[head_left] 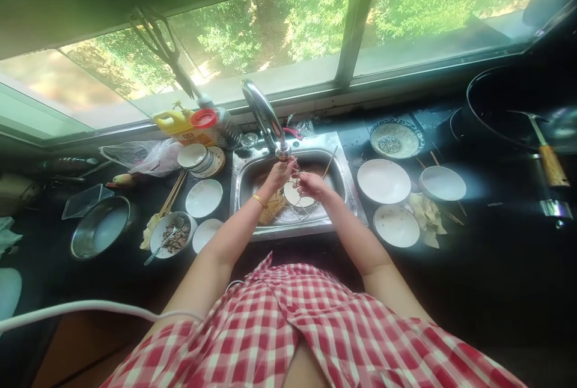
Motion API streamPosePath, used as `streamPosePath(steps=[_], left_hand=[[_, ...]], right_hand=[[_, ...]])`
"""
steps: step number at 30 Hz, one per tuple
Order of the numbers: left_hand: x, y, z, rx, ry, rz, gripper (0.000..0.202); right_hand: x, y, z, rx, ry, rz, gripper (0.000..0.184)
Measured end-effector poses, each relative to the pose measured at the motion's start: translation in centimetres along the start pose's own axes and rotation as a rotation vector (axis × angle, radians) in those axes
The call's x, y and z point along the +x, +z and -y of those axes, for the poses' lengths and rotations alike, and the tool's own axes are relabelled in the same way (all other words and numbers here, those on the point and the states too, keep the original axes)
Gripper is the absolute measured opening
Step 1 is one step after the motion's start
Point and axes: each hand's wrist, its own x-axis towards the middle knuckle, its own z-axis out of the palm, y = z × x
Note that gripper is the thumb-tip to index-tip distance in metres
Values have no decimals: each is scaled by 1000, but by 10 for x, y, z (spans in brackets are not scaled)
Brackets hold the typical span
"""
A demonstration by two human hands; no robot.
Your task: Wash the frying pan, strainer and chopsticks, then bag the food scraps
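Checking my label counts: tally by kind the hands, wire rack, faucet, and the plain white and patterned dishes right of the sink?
Hands: 2 (left hand, right hand)
Wire rack: 1
Faucet: 1
Plain white dishes right of the sink: 3
Patterned dish there: 1
Total: 8

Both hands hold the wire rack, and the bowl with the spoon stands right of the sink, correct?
No, wrong side: the head view shows the bowl with the spoon left of the sink. The left hand and right hand do hold the wire rack.
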Motion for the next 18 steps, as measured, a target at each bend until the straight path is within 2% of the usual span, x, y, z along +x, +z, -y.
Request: streamPosePath(steps=[2,4,7,10,12,14,18], left_hand=[[-1,-1,-1,-179,-76,-44,16],[-2,-2,-2,-261,-122,-58,16],[-2,-7,1,-183,-173,3,21],[-1,-9,9,-3,-119,17,22],[0,-7,13,94,-64,-36,25],[3,-3,13,84,-92,-127,29],[6,0,4,-220,-211,-352,25]], right_hand=[[2,-1,1,-12,37,27,23],[4,-3,1,-21,64,30,22],[7,-4,-1,-21,98,28,21],[9,1,-2,20,127,74,20],[8,8,-3,39,116,88,20],[5,17,-3,12,74,51,19],[-3,28,-2,-87,-16,-71,15]])
